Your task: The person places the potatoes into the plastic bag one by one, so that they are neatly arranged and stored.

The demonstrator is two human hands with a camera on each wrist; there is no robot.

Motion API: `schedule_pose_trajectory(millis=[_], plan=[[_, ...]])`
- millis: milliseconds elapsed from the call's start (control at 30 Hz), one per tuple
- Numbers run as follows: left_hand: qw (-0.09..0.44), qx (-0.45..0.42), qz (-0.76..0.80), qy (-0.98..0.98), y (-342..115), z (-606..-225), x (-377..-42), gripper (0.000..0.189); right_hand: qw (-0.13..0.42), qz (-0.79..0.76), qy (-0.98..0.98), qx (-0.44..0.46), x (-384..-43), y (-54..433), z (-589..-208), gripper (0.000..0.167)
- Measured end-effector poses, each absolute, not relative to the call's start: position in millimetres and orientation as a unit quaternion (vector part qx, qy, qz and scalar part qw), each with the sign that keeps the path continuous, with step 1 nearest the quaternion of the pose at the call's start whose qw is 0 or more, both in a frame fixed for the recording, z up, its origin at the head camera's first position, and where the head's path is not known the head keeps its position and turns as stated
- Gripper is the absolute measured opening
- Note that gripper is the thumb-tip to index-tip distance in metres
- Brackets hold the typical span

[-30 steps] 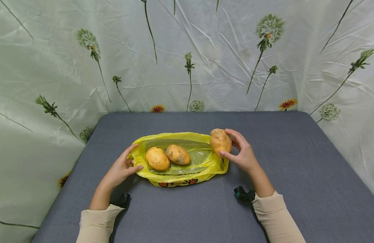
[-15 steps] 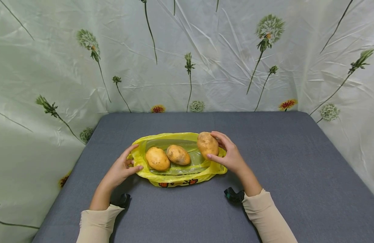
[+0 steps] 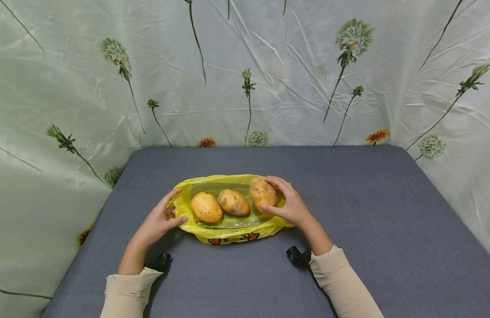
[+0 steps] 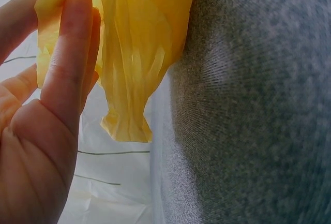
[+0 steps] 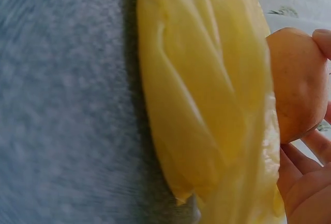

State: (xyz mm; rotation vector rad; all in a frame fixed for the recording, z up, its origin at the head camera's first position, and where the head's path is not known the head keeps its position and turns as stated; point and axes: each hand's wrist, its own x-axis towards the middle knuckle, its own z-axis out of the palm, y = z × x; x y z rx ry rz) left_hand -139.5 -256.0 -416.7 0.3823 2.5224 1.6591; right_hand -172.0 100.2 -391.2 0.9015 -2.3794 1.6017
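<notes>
In the head view, a yellow plastic bag lies with its mouth spread wide on the table. Inside it, one potato rests at the left and a darker-spotted potato beside it. My right hand grips a third potato between thumb and fingers, over the right part of the bag's mouth. The right wrist view has this potato at the bag's rim, partly hidden by the yellow plastic. My left hand holds the bag's left end, its thumb and fingers about the plastic.
A grey cloth-covered table extends around the bag. Behind it hangs a pale curtain printed with flowers. Black wrist devices sit under both forearms, near the beige sleeves.
My right hand has carried its potato leftward and slightly nearer, from the bag's right edge to over its mouth. The left hand and the two potatoes inside have stayed put.
</notes>
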Motion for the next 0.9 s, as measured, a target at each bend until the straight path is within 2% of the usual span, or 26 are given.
schedule_pose_trajectory(millis=[667,900], plan=[[0.053,0.123,0.541,0.830,-254,-415,-139,0.078,0.014,0.521,-0.802,0.292,-176,96,-404,0.062],[0.050,0.125,0.541,0.830,-255,-415,-139,0.078,0.031,0.513,-0.802,0.305,-180,97,-411,0.061]])
